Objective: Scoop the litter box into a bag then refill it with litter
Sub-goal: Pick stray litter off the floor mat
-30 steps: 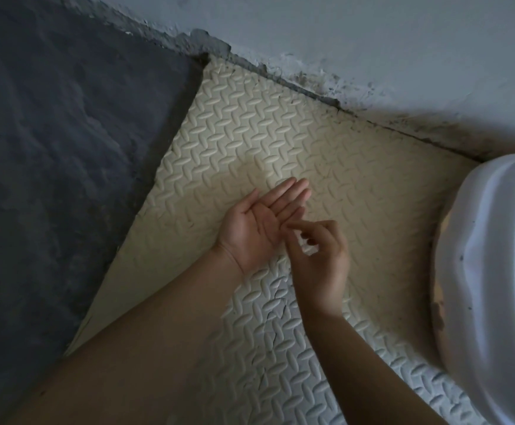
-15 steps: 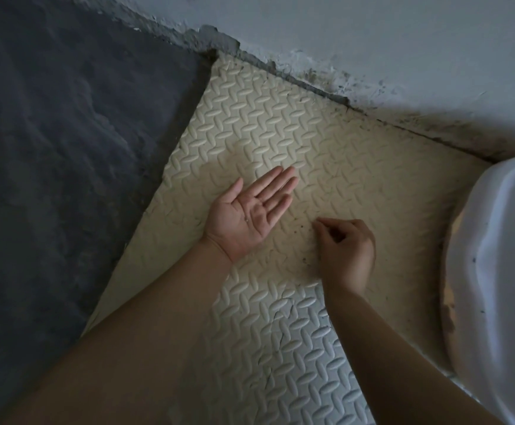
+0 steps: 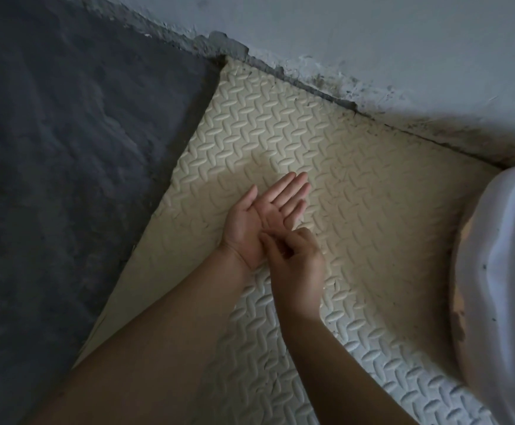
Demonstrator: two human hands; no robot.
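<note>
My left hand (image 3: 265,217) lies palm up with straight fingers just above the cream foam mat (image 3: 379,179). My right hand (image 3: 297,266) hovers over the heel of that palm, thumb and fingertips pinched together and touching it. Anything between those fingertips is too small to see. The white litter box (image 3: 501,286) shows only its rounded rim at the right edge, with brown stains on its left side. Its inside is out of view. No bag or scoop is in sight.
The mat's far edge runs along a pale blue wall (image 3: 372,41) with crumbling, dirty plaster at its foot. Dark grey floor (image 3: 66,179) fills the left side. A whiter mat tile (image 3: 280,363) joins the cream one below my arms.
My right hand left the speckled spot on the mat and moved left to my upturned left palm. The view shifted slightly; the left hand stays flat and open.
</note>
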